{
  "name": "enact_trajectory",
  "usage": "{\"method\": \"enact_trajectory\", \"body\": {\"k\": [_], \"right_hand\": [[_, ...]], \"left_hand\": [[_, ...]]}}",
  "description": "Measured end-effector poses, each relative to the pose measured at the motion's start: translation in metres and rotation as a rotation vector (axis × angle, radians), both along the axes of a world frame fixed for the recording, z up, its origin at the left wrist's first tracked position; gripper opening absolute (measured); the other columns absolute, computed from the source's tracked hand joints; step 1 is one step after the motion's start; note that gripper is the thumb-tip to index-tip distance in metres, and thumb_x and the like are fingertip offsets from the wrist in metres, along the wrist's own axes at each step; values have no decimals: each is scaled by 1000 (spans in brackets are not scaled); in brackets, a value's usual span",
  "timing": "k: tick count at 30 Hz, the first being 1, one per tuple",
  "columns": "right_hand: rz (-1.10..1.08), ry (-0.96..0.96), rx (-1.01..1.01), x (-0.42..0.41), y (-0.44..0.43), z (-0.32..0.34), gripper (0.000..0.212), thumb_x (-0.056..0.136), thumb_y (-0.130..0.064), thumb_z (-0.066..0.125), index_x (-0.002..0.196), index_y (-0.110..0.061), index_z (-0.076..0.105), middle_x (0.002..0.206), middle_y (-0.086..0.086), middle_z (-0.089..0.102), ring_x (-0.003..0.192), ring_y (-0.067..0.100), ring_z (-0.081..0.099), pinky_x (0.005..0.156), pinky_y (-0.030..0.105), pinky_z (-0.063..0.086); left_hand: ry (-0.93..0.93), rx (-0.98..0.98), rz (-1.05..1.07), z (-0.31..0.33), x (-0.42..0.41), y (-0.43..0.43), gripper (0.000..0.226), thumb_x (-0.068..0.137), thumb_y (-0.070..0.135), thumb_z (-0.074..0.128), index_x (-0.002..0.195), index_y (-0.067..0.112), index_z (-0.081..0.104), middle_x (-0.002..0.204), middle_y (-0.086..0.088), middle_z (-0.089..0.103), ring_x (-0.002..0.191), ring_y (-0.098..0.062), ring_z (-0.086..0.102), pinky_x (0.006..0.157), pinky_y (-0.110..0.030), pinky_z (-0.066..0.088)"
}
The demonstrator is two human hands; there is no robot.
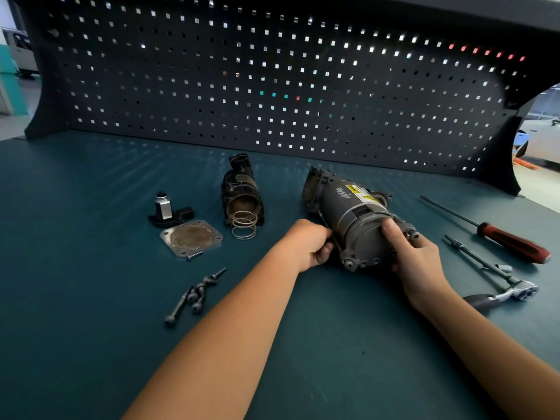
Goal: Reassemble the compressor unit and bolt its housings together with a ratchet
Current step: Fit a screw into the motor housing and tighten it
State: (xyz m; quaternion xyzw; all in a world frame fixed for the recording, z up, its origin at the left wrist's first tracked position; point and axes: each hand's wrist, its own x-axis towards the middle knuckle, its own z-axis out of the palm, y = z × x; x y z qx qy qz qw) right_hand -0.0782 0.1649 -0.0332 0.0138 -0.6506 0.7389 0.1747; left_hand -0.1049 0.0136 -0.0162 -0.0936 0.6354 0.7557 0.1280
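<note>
The grey compressor motor body (pixel 348 207) lies on its side on the teal bench, yellow label up. My right hand (pixel 415 253) grips its near end cap, thumb on top. My left hand (pixel 312 244) pinches a long thin bolt (pixel 325 222) that runs along the body's left side. A dark cylinder housing (pixel 241 192) with a wire spring (pixel 244 227) at its mouth lies to the left. A square cover plate (pixel 191 237) and a small valve part (pixel 165 209) sit further left. The ratchet (pixel 509 286) lies at the right.
Several loose bolts (pixel 194 294) lie near my left forearm, one screw (pixel 195 254) at the plate's edge. A red-handled screwdriver (pixel 512 241) lies at the far right beside the ratchet's extension bar (pixel 472 253). A dark pegboard (pixel 272 80) closes the back of the bench.
</note>
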Motion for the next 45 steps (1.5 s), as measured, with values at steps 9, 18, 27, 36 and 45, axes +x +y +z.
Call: {"method": "enact_trajectory", "body": {"k": [9, 18, 27, 36, 45], "right_hand": [[18, 1, -3, 1, 1, 1, 8, 82, -25, 64, 81, -17, 66, 67, -14, 71, 60, -4, 65, 47, 9, 45], [48, 12, 5, 2, 0, 2, 18, 71, -32, 66, 84, -19, 66, 70, -15, 72, 63, -4, 66, 49, 9, 45], [65, 14, -2, 3, -1, 4, 37, 55, -42, 68, 83, -17, 68, 72, -12, 73, 66, -1, 67, 51, 11, 48], [131, 54, 42, 2, -2, 1, 67, 46, -49, 76, 108, -27, 63, 91, -13, 73, 86, 2, 68, 65, 12, 51], [140, -49, -118, -3, 8, 3, 45, 53, -43, 71, 88, -14, 68, 82, -4, 74, 75, 8, 70, 64, 23, 58]], "left_hand": [[-49, 6, -70, 1, -4, -5, 26, 97, 2, 41, 72, 8, 44, 58, -3, 43, 25, -1, 35, 28, -9, 27], [87, 10, 50, -1, -6, 1, 31, 94, -4, 42, 71, 15, 52, 52, -2, 46, 26, -1, 39, 31, -10, 36], [68, -42, 9, 1, -7, -3, 31, 93, -6, 42, 72, 13, 55, 56, -3, 45, 24, 1, 34, 29, -9, 30], [237, -381, -73, -5, -5, -7, 29, 89, -4, 35, 78, 8, 59, 66, -4, 56, 46, -10, 51, 41, -17, 46], [531, -404, -323, -12, 29, -19, 18, 67, 23, 61, 78, 38, 63, 80, 22, 70, 80, 3, 63, 78, -14, 47]]}}
